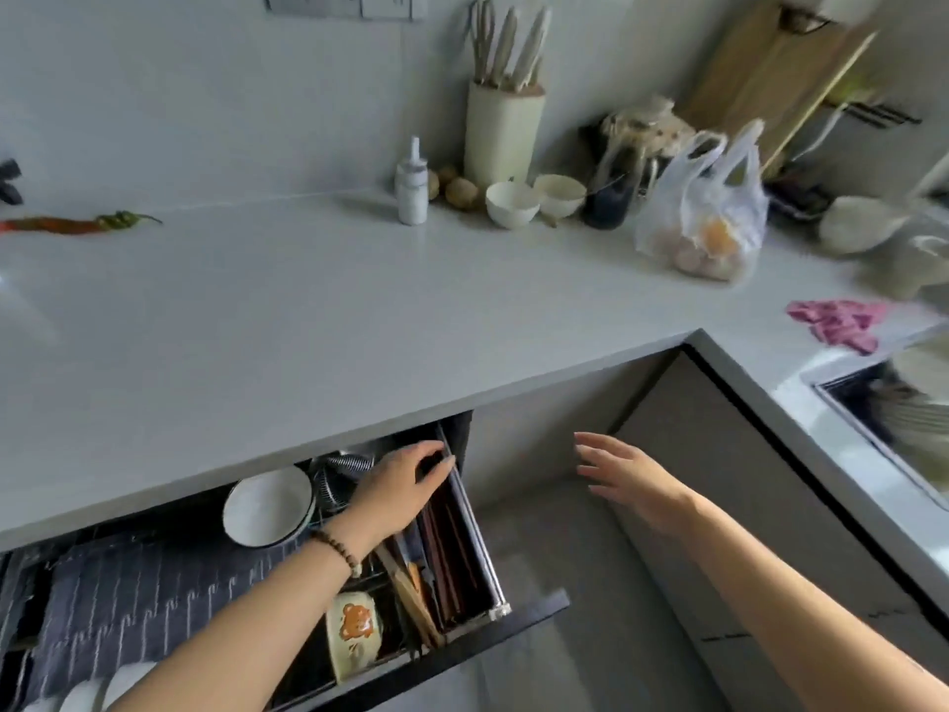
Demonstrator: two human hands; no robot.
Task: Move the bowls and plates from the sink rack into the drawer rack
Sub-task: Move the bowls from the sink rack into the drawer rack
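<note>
table [318,310]: grey L-shaped top; sink cut into its right edge
drawer rack [154,583]: pulled out under the table's front edge, dark tines, mostly bare in the middle
sink rack [904,413]: far right, pale plates standing in it, blurred
plastic bag [703,223]: on the table toward its back right, round items inside
right hand [626,475]: fingers spread straight, empty, in the air before the cabinet front, well apart from both racks
left hand [400,485]: inside the drawer at its back right corner, fingers loosely bent, fingertips at the metal side rail, holds no dish
white bowl [267,506]: tilted on edge in the drawer rack, just beside the left hand's wrist on its left, not touching
striped bowl [341,472]: behind the white bowl, partly hidden under the left hand
chopstick tray [452,547]: along the drawer's right side, below the left hand
two small bowls [511,203]: at the table's back edge, well apart from both hands
</note>
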